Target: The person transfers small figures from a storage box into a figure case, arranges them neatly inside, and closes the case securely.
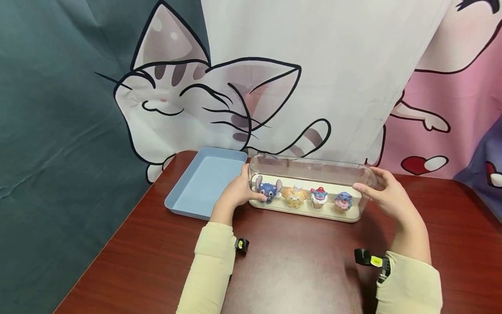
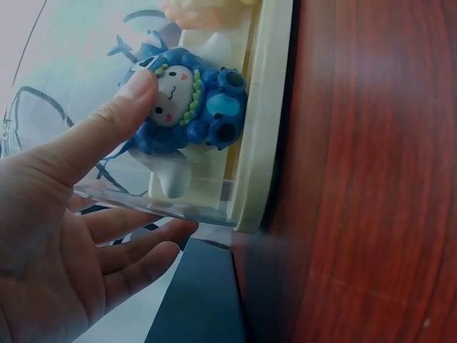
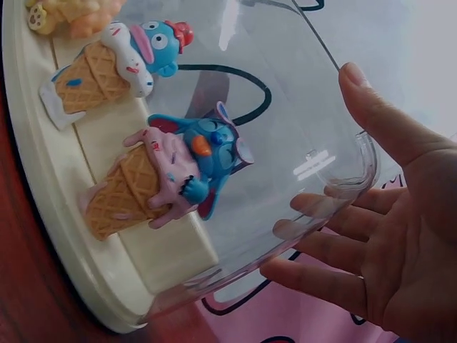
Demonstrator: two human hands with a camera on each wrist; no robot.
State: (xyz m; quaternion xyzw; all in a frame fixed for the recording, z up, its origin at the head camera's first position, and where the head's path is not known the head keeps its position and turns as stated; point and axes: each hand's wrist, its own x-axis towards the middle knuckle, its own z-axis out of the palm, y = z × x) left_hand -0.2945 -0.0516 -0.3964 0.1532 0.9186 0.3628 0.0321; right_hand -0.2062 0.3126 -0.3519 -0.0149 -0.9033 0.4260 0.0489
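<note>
A long display case has a clear cover over a cream base. Several small figurines stand in a row inside, from a blue big-eared one at the left to a blue and pink ice-cream cone figure at the right. My left hand grips the cover's left end, thumb on the front face and fingers around the end. At the opposite end my right hand holds the cover, its thumb by the upper front edge and its fingers along the end wall. Cover and base look together.
A light blue tray lies left of the case, close to it, on the dark red wooden table. Behind the table's back edge hangs a cloth backdrop printed with cartoon animals.
</note>
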